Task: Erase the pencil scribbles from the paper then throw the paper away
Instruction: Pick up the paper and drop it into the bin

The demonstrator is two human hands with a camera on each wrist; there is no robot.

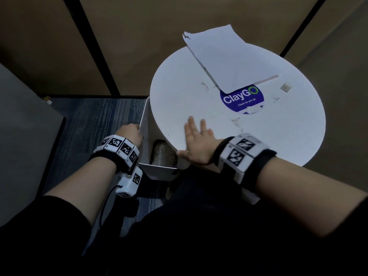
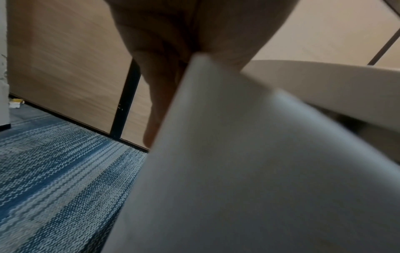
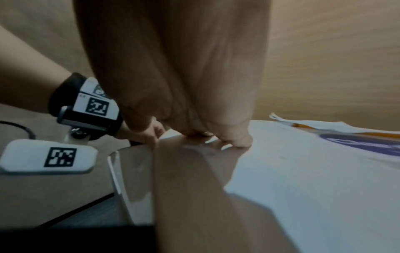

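Observation:
The white paper (image 1: pixel 225 56) lies at the far side of the round white table (image 1: pixel 278 126), its far corner hanging past the rim. A small pale eraser (image 1: pixel 285 87) sits to its right. Grey eraser crumbs (image 1: pixel 236 121) dot the tabletop. My right hand (image 1: pixel 197 140) lies flat with straight fingers on the table's near-left edge, and its fingertips (image 3: pixel 238 140) press the surface. My left hand (image 1: pixel 130 131) grips the rim of a white bin (image 1: pixel 157 170) held just under that edge. In the left wrist view its fingers (image 2: pixel 160 85) curl over the bin wall (image 2: pixel 238 171).
A blue ClayGo sticker (image 1: pixel 242 99) marks the table's middle, with a white scrap (image 1: pixel 253 110) on it. A thin grey strip (image 1: pixel 266 79) pokes out from under the paper. Brown wall panels stand behind the table. Blue carpet (image 1: pixel 95 120) covers the floor on the left.

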